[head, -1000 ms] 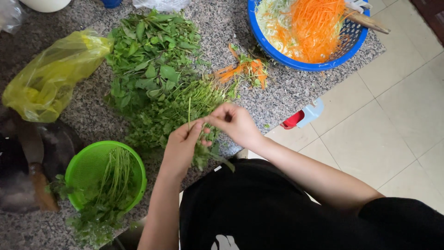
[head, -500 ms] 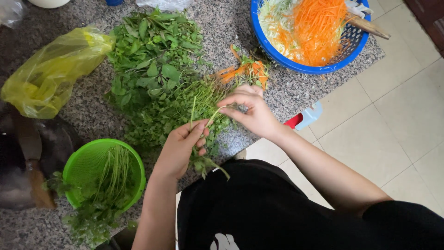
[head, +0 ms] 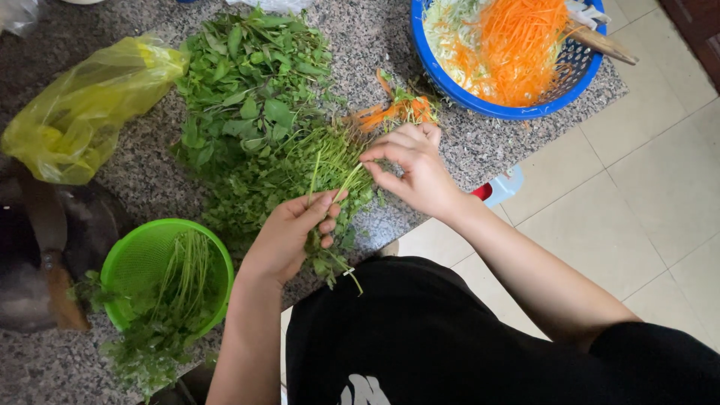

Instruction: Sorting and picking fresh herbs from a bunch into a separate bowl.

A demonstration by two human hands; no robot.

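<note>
Herb sorting at a speckled stone counter (head: 480, 150), seen from above. The left hand (head: 289, 236) is closed around a small bunch of thin-stemmed herbs (head: 330, 251), whose leafy ends hang past the counter's near edge over the person's black shirt. The right hand (head: 412, 169) pinches the upper end of a single green stem (head: 346, 182) between thumb and fingertips, the other fingers curled; the stem runs down into the left-hand grip. Behind both hands lies a heap of leafy greens (head: 251, 105), broad-leaved at the far side and finer toward the hands, touching a few stray carrot shreds (head: 394, 112). A green colander (head: 161, 274) holding stripped stems sits at the near left, with loose sprigs spilling over its rim. A blue basket (head: 574, 64) of shredded carrot and cabbage stands at the far right, and a yellow plastic bag (head: 79, 120) lies at the far left. Probable faults: the thin stem may snap where it is pinched if it is drawn against a tight left-hand grip, leaving leaves behind; a loosened grip would likely let sprigs drop over the edge onto the tiled floor (head: 630, 217); and the heap's closeness to the carrot shreds may let orange strands mix into the picked herbs.
</note>
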